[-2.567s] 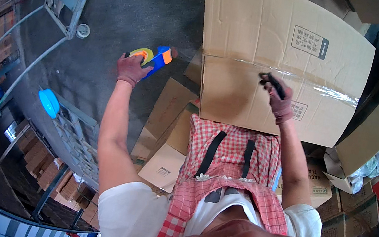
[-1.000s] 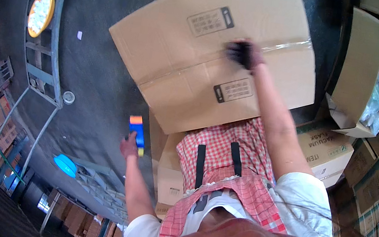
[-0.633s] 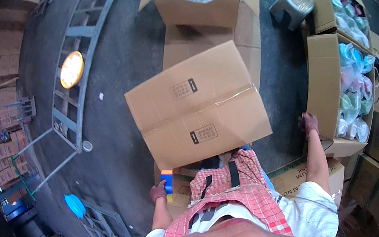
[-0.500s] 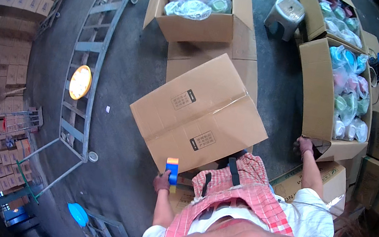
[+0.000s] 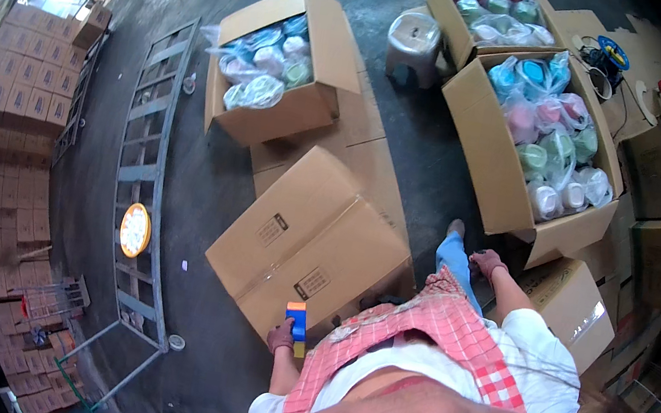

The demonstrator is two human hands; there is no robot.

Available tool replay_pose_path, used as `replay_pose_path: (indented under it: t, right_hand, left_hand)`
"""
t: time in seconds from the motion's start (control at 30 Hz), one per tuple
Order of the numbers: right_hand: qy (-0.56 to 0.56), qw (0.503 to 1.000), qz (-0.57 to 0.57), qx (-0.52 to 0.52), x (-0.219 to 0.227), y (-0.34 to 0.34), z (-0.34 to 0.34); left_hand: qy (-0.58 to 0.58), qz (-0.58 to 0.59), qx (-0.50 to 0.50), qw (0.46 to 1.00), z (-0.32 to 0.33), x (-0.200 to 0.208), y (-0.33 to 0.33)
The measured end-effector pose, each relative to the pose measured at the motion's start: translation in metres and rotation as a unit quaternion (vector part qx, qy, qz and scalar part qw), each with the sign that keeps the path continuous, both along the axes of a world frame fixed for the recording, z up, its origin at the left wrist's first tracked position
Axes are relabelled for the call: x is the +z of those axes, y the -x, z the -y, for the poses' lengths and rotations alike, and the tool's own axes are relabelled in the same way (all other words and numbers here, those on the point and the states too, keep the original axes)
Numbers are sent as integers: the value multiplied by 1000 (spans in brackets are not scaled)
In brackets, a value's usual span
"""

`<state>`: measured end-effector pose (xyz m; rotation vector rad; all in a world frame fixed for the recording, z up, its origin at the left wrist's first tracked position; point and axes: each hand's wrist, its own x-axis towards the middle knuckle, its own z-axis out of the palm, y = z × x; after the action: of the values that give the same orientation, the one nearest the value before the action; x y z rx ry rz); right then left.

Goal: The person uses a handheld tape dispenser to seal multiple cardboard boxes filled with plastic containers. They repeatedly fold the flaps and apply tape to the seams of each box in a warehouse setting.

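Note:
In my gloved left hand (image 5: 280,337) is a blue and orange tape dispenser (image 5: 296,320), held at the near edge of a large closed carton (image 5: 291,239). A seam with clear tape at its near end runs along the carton's top. My gloved right hand (image 5: 491,264) hangs beside my right leg (image 5: 453,261), fingers loosely curled and slightly apart, with nothing visible in them. To its right stands an open carton (image 5: 477,156) filled with plastic-wrapped coloured items (image 5: 560,148).
Another open carton (image 5: 292,118) of wrapped items stands ahead on flattened cardboard (image 5: 369,156). A stool (image 5: 413,42) is beyond. At left a metal ladder-like frame (image 5: 141,175) lies along the floor with an orange basin (image 5: 135,230). A closed carton (image 5: 569,309) sits near my right side.
My view has turned and moved, so the cartons sit differently in it. My right hand has come away from the open carton's corner toward my leg. The left still grips the tape dispenser.

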<state>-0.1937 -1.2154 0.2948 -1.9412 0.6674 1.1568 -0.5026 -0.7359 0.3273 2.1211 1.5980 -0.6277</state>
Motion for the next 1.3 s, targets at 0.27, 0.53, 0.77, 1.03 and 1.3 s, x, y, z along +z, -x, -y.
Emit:
replay_pose_path:
  t: [0.27,0.53,0.77,1.03,1.3]
  right_hand:
    - [-28,988,122,-86,-21,-166,157]
    - [-151,967,13,-205,-19,-260,90]
    - [-290,955,-68,7,25,-389,-103]
    - [-269,937,-58,214,-65,-516,-344]
    - [-133,864,-12,485,-233,-525,-504]
  left_hand:
    - [40,59,1,997,80,-48,-131]
    - [-18,202,165,965,86,3,-258]
    - [10,151,261,953,103,-13,-274]
    - [8,186,429,884,26,-72,-339]
    - [56,457,619,636,-40,-17,-463]
